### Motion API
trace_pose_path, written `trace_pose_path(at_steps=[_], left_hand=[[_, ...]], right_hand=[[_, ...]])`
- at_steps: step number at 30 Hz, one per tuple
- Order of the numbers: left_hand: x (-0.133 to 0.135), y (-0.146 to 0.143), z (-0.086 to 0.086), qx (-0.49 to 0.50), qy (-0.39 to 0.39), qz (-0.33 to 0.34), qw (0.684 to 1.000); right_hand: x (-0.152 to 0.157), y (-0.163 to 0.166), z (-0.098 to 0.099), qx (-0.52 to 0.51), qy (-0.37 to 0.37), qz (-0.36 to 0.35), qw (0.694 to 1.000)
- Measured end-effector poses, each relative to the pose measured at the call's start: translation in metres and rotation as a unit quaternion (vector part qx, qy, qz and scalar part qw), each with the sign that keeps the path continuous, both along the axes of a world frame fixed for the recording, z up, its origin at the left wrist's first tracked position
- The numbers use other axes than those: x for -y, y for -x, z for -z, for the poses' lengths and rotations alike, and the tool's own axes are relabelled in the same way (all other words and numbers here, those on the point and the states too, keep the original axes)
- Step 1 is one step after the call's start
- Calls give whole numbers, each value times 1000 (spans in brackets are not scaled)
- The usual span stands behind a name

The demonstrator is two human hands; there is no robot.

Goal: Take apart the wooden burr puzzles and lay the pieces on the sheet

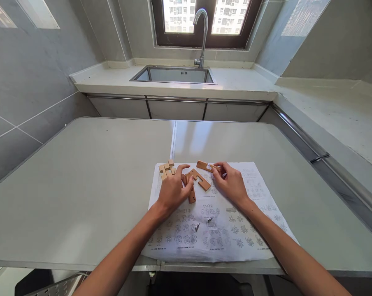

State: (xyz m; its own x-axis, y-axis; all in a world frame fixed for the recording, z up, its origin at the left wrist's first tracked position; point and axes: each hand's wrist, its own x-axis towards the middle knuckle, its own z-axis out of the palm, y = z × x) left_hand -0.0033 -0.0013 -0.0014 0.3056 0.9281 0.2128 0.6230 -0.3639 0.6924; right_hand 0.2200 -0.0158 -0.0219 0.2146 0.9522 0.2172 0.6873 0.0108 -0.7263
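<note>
Between the thumb and fingertips of my right hand (232, 183) is the right end of a notched brown wooden puzzle piece (203, 165). My left hand (173, 191) has its thumb and index finger spread apart. Its thumb lies over or against an upright-lying brown wooden piece (191, 196) with a dark mark at its lower end; the other fingers are partly hidden. Between the hands, a flat brown piece with a cut-out notch (204, 185) lies at a slant. Just beyond my left hand sits a pale wooden block puzzle (167, 168), partly covered by the hand.
Under the pieces lies a creased white sheet (229, 250) printed with puzzle diagrams, two small torn spots in it. It rests on a pale folding table (81, 185) with a centre seam. Beyond are a counter with a sink (173, 67), a tap (201, 37) and a window.
</note>
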Motion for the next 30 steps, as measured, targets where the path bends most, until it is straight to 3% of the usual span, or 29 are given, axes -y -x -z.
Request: trace_pose_path(at_steps=[5,10,17,20,30], left_hand=[[0,0,0,-74,-28,-24,997],[1,0,3,-110,-52,-2,993],[5,0,2,-113,-96,148,978],[4,0,2,-128,-133,173,967],[-4,4,8,-154,-201,120,960]], right_hand=[[4,3,-3,42,-1,-26,999],[4,4,-4,61,-4,-46,997],[5,5,-3,59,-21,-90,994],[6,5,-4,53,-20,-102,993],[5,4,-1,49,-27,-134,989]])
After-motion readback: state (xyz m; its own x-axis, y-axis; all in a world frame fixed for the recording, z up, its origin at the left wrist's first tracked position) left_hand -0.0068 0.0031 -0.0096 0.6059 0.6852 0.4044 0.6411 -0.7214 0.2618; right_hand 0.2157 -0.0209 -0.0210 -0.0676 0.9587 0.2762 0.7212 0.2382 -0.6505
